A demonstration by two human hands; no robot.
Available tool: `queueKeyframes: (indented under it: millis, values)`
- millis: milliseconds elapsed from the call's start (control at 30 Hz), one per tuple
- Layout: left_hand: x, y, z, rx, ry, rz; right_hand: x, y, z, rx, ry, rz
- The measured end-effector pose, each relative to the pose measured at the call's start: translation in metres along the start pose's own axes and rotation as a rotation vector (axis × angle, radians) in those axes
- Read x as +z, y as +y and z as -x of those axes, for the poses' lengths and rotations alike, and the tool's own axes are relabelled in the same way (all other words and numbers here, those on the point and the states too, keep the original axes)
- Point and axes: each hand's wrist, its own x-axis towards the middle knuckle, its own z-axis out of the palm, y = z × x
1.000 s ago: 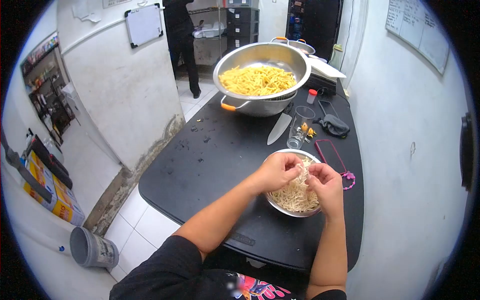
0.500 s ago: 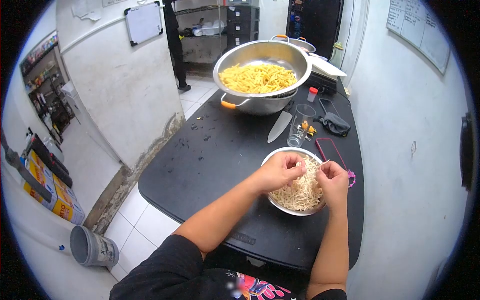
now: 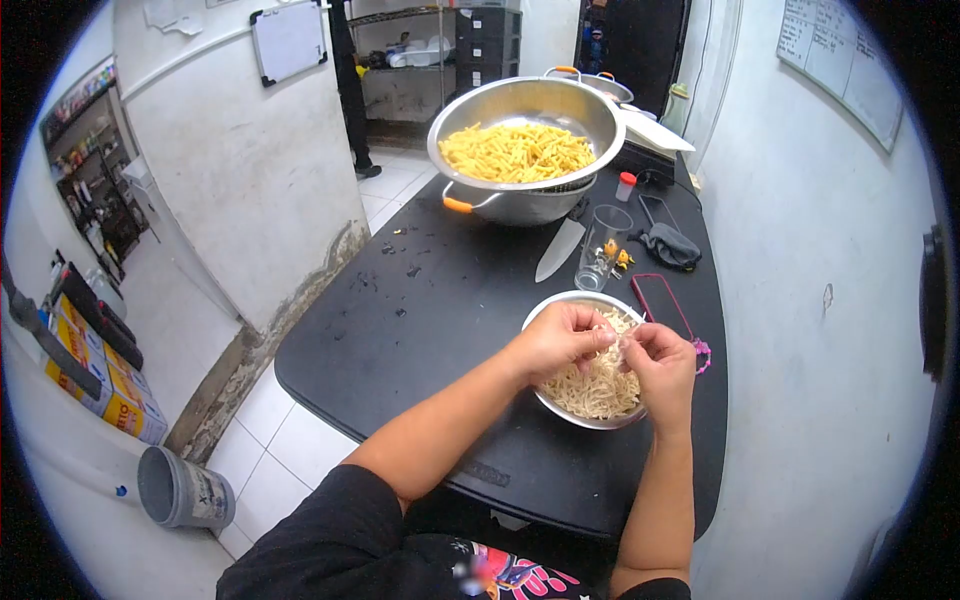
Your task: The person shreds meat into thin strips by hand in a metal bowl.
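Observation:
A metal bowl (image 3: 587, 421) near the front of the black table holds pale shredded strands (image 3: 597, 391). Over its left side my left hand (image 3: 562, 343) is closed in a pinch, thumb against fingers. My right hand (image 3: 662, 368) pinches over the bowl's right side, its fingertips close to those of my left hand. What lies between the fingertips is too small to make out. Beyond the bowl stand a clear glass (image 3: 604, 248) and a knife (image 3: 560, 250) lying flat.
A large metal bowl of yellow strips (image 3: 518, 153) rests on another bowl (image 3: 540, 207) at the back. A red-framed phone (image 3: 662, 305), black pouch (image 3: 670, 246) and red-capped jar (image 3: 625, 186) are on the right. A person's dark-clothed leg (image 3: 355, 120) shows beyond the table.
My right hand moved away from my left, then came back toward it, and the clump between them is no longer visible. The person in the background has shifted left, mostly behind the wall.

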Motion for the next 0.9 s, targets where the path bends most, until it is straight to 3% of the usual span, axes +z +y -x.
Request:
queueKeyframes:
  millis: [67,167,300,433,900]
  values:
    - [-0.001,0.002,0.000,-0.004,0.026,0.011,-0.009,0.015,-0.009,0.006,0.083,0.125]
    - [-0.002,0.002,0.000,-0.019,0.026,0.012,-0.007,-0.001,-0.005,0.077,-0.027,-0.164]
    - [0.005,0.005,0.002,-0.023,0.075,0.000,0.001,-0.001,-0.001,0.076,-0.151,-0.148]
    - [0.008,0.007,0.004,0.013,0.115,-0.048,0.005,0.000,0.001,0.058,-0.126,-0.203]
    - [0.005,0.007,0.004,-0.008,-0.019,-0.024,0.010,-0.001,0.005,-0.005,-0.040,0.033]
